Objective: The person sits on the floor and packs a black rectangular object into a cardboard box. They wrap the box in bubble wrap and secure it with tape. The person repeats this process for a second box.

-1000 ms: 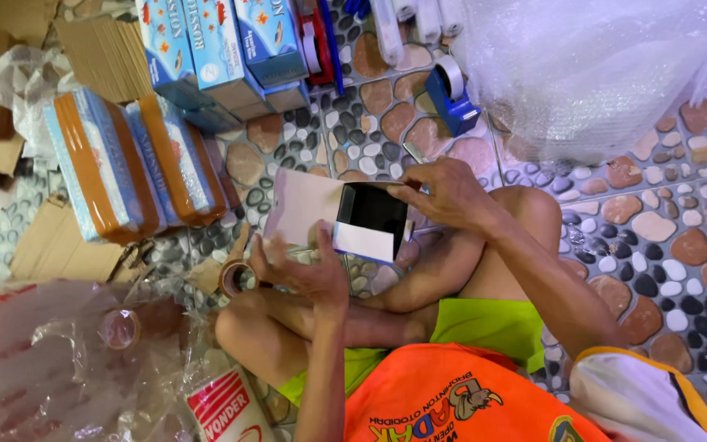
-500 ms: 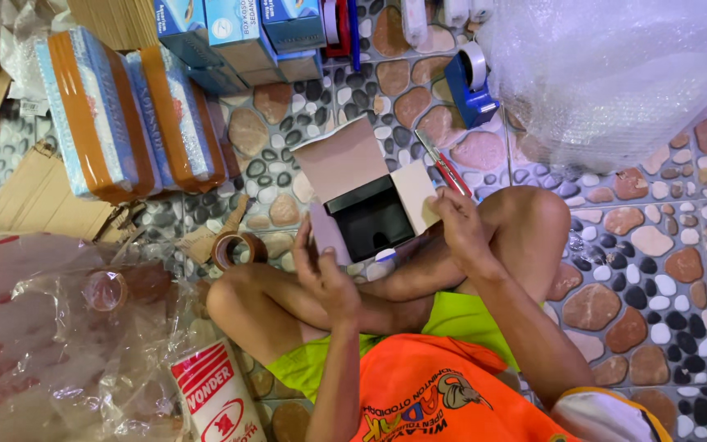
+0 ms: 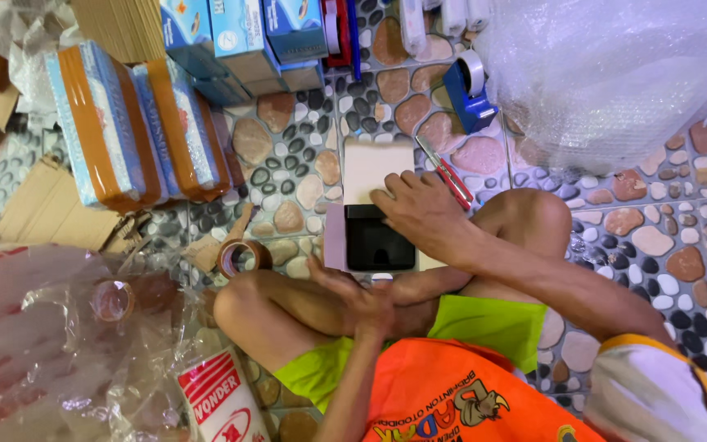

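Resting in an open pale box (image 3: 367,168), a black device (image 3: 380,243); right hand (image 3: 421,209) flat atop, gripping nothing.

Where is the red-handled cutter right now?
In the head view, the red-handled cutter lies on the pebble-pattern floor just beyond the right hand, beside the open small box and below the blue tape dispenser.

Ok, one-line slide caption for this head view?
Seated cross-legged on a pebble floor, right hand and left hand steady an open box holding a black item.
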